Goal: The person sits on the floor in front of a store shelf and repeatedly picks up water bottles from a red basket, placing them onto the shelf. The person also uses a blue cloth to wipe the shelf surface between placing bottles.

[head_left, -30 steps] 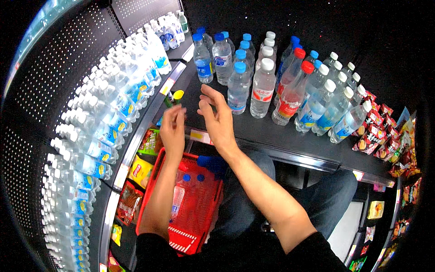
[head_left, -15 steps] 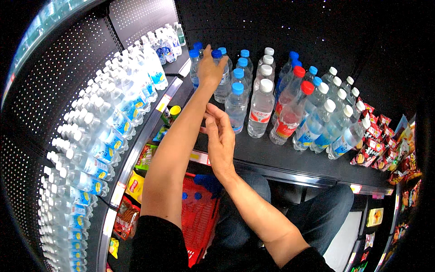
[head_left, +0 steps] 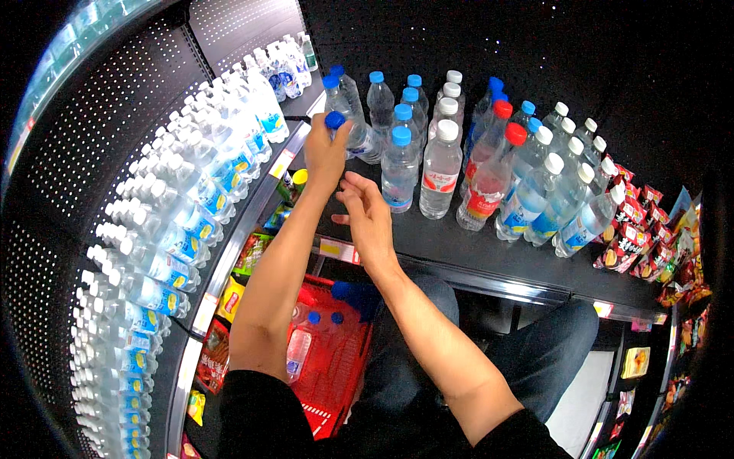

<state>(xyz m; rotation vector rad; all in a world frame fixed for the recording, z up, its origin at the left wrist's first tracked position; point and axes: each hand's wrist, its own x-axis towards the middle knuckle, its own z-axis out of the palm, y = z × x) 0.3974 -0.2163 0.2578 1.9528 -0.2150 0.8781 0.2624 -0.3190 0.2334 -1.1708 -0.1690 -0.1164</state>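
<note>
My left hand (head_left: 324,157) is wrapped round the neck of a clear water bottle (head_left: 335,120) with a dark blue cap. The bottle tilts leftward, its lower part showing behind my fingers. My right hand (head_left: 367,218) holds nothing, fingers apart and slightly curled, just below the left wrist. Close to its fingertips, a clear bottle with a light blue cap (head_left: 401,164) stands at the front of a row on the black shelf (head_left: 417,241). Behind the held bottle stand more blue-capped bottles (head_left: 379,103).
White-capped bottles (head_left: 441,176) and red-capped bottles (head_left: 485,195) fill rows to the right, then red snack packets (head_left: 627,245). Dense rows of white-capped bottles (head_left: 180,245) line the left shelf. Below my arms sits a red basket (head_left: 344,382) with bottles inside.
My left hand has drawn the dark-blue-capped bottle left and toward me, tipping it out of its row. The right hand stays close by, its fingers a little more spread.
</note>
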